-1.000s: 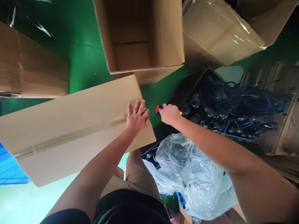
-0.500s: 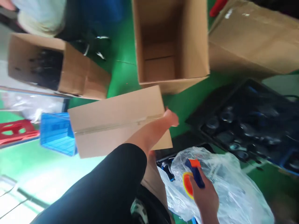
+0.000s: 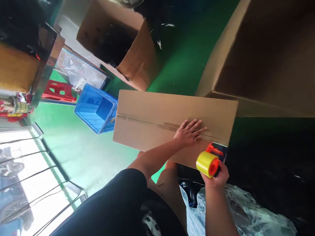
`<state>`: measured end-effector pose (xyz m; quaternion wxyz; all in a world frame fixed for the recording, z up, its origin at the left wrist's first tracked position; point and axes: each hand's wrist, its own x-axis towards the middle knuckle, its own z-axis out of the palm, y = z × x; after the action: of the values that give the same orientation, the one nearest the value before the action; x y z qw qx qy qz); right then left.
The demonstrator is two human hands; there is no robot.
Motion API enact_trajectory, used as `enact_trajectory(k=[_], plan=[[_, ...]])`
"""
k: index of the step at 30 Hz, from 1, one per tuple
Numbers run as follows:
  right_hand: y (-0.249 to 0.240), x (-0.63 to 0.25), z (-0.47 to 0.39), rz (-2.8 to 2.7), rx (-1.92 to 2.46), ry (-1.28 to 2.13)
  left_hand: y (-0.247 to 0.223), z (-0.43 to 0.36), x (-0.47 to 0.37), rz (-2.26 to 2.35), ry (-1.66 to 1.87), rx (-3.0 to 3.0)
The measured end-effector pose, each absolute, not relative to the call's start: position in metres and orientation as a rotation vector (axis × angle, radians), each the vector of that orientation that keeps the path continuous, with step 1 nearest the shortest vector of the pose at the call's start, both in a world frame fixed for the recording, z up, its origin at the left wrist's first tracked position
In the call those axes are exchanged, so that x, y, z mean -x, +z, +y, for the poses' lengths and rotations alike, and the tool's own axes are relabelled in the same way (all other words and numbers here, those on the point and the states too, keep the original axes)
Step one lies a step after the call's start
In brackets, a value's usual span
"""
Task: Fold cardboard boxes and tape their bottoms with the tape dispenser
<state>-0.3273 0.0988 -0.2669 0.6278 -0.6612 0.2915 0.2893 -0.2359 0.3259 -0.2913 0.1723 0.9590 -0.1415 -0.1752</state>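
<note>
A closed cardboard box [image 3: 147,108] lies across the middle of the view, a seam running along its upper face. My left hand [image 3: 188,132] rests flat on that face beside the seam, fingers spread. My right hand [image 3: 218,175] is wrapped round the handle of a tape dispenser [image 3: 214,149], which carries a roll of yellow tape [image 3: 206,163]. The dispenser's head is at the box's right end, near the lower corner.
An open carton [image 3: 140,55] with dark contents stands beyond the box. A blue crate [image 3: 94,108] and a red stool [image 3: 59,91] are at the left. A large carton [image 3: 265,59] fills the upper right. Clear plastic bags [image 3: 251,209] lie lower right.
My left hand has gone from the box's right edge to its upper face. My right hand has brought the tape dispenser up from above the plastic bag to the box. The view has swung round.
</note>
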Motion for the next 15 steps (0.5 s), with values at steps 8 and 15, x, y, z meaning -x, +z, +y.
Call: enact_trajectory(k=[8, 15], plan=[[-0.280, 0.336, 0.082, 0.920, 1.274, 0.407, -0.274, 0.580, 0.289, 0.710, -0.530, -2.745], [-0.283, 0.335, 0.085, 1.011, 0.951, 0.306, -0.274, 0.688, 0.315, 1.057, -0.555, -2.618]])
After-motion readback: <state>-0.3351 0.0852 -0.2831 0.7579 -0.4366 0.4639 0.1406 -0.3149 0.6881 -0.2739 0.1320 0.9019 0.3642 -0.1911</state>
